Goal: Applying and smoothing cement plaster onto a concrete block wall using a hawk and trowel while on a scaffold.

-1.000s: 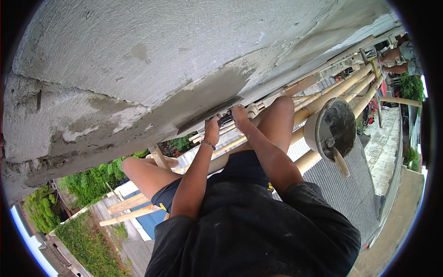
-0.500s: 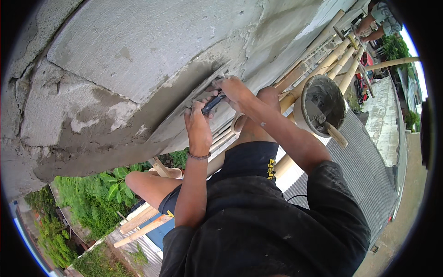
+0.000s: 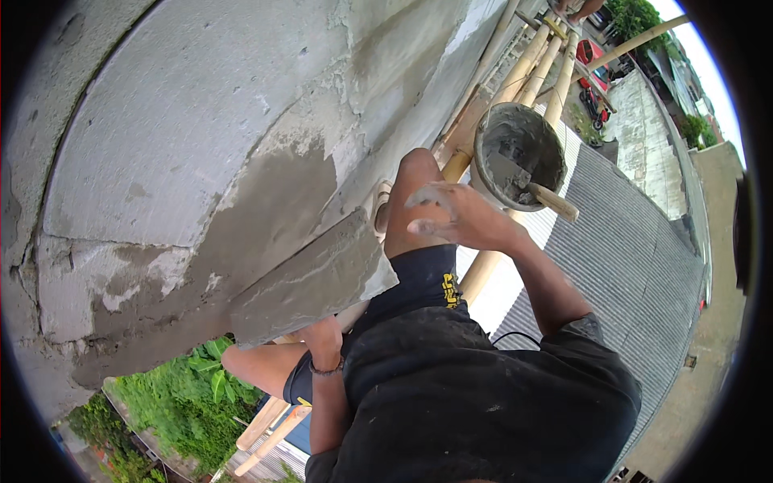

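My left hand (image 3: 322,336) holds a long plastering trowel (image 3: 314,278) from beneath. Grey mortar coats the trowel's upturned plate, which hides most of my fingers and the handle. Beside the plate's far edge, the wall carries a wet mortar patch (image 3: 270,205). My right hand (image 3: 467,216) is in the air over my thigh, empty, with its fingers apart and smeared with mortar. Close beyond it stands a bucket (image 3: 481,161) with grey mortar inside. A smaller tool with a wooden handle (image 3: 554,202) rests in the bucket, its handle sticking out over the rim.
Bamboo poles (image 3: 527,68) form a scaffold along the wall. Below on the right lies a corrugated roof (image 3: 620,266); greenery (image 3: 173,410) is below on the left. Another person's arm (image 3: 586,10) shows at the top edge, near the poles' far end.
Both hands were on the trowel against the wall. My right hand has let go and moved toward the bucket. My left hand has drawn the trowel nearer and turned its mortar-covered face up.
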Demonstrator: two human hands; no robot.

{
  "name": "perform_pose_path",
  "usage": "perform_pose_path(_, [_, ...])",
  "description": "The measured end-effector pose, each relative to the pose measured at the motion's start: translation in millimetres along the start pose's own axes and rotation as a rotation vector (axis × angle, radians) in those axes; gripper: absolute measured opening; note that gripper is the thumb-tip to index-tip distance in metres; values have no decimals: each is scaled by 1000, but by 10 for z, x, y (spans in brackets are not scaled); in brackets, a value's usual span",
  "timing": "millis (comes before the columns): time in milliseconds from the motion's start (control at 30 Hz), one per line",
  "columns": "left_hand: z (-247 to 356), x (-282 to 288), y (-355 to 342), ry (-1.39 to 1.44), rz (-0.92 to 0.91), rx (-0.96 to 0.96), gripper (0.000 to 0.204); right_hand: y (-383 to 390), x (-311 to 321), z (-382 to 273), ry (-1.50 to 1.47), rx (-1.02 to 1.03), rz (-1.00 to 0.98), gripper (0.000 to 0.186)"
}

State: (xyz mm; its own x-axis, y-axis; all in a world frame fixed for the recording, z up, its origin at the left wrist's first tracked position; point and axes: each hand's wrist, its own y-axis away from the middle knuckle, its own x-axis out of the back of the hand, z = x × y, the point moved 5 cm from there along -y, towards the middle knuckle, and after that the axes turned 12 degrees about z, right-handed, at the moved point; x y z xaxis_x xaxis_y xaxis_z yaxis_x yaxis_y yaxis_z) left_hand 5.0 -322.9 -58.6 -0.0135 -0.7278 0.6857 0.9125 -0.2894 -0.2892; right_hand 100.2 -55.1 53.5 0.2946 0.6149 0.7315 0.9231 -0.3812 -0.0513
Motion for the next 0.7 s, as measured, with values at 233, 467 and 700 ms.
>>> perform_pose_path(233, [-657,-162,318,601,-81,514,43,371,1005,1726,1023,-473,42,30])
perform_pose_path(467, [48,-275,105,496,-163,356,40,509,862,2185,1046,-616,-543,38])
perform_pose_path(700, [256,-324,46,211,-281,66,39,492,1321,1806,945,-632,-428,33])
